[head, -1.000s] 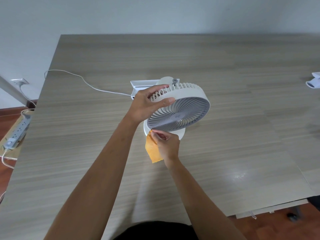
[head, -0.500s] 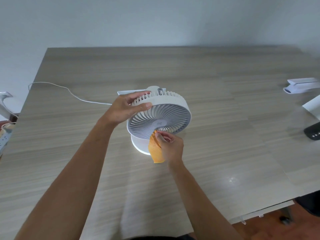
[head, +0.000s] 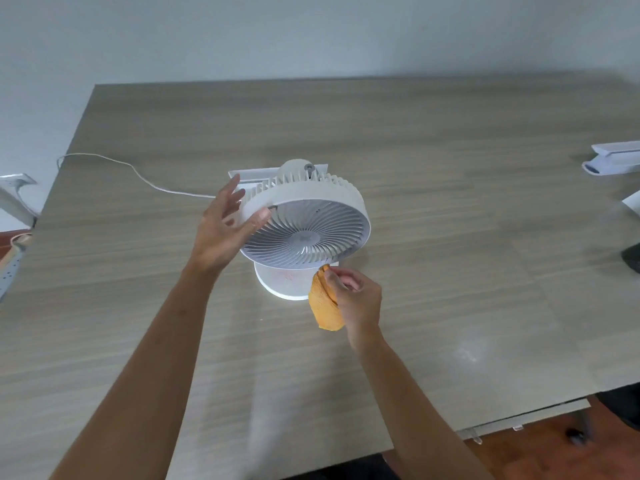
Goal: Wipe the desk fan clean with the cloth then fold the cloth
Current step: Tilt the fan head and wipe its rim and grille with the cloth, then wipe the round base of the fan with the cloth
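Desk (head: 450, 237): fan (head: 304, 230); R hand (head: 356, 299) w/ cloth (head: 323, 310).

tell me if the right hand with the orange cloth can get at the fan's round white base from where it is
Probably yes: the right hand holds the orange cloth right beside the round white base, with only bare tabletop between; the tilted fan head overhangs it.

The left hand (head: 227, 226) no longer grips the fan (head: 304, 223) rim; its fingers spread open, thumb touching the grille edge. The right hand (head: 353, 299) moves the orange cloth (head: 323, 303) rightward along the lower rim.
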